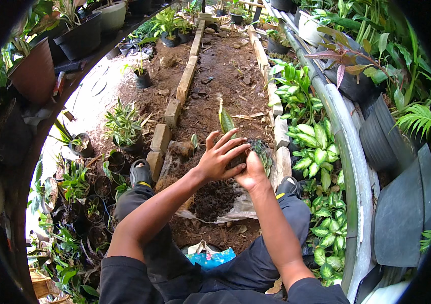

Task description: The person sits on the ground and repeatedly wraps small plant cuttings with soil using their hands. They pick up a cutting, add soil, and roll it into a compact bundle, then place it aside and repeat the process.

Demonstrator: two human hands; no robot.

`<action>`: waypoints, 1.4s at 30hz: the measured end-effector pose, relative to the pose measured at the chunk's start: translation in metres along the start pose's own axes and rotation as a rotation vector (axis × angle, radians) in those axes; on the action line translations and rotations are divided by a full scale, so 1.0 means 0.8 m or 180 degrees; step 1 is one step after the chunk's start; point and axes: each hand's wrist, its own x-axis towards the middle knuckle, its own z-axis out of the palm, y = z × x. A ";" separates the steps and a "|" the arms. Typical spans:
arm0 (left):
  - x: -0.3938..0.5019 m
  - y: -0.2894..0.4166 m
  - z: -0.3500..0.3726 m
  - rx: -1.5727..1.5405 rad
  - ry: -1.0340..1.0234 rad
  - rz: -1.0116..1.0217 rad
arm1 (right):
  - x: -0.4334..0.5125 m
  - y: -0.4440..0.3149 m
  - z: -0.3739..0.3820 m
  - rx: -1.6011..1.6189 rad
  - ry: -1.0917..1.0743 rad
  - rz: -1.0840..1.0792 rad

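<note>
Both hands meet over a sack spread on the ground. My right hand (251, 170) is closed around a small dark pot or soil clump (237, 161), which shows only in part between the palms. Fingers spread, my left hand (224, 156) lies against its top and side. An upright variegated leaf (226, 121) rises just beyond the fingers; whether it grows from the held piece is hidden. Under the hands, dark crumbly soil (211, 199) lies on the pale sack (243, 209). Brown fibre (179, 171) is heaped to the left.
Brick edging (161, 138) runs along the dirt path's left, with more bricks (283, 161) on its right. Potted plants (124, 127) crowd the left. Green-and-white leafy plants (320, 155) line a metal rail (346, 152) on the right. A blue patterned cloth (211, 259) lies between the legs.
</note>
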 end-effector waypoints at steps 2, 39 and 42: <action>-0.001 0.002 0.002 0.0087 0.0101 0.0063 | 0.002 0.005 -0.002 0.0042 -0.0043 -0.0063; -0.013 0.014 0.020 0.0419 0.0345 0.0099 | 0.015 0.019 -0.019 0.0100 0.0179 -0.0268; -0.009 0.014 0.018 0.0612 0.0424 0.0192 | 0.012 0.017 -0.019 0.0149 0.0057 -0.0214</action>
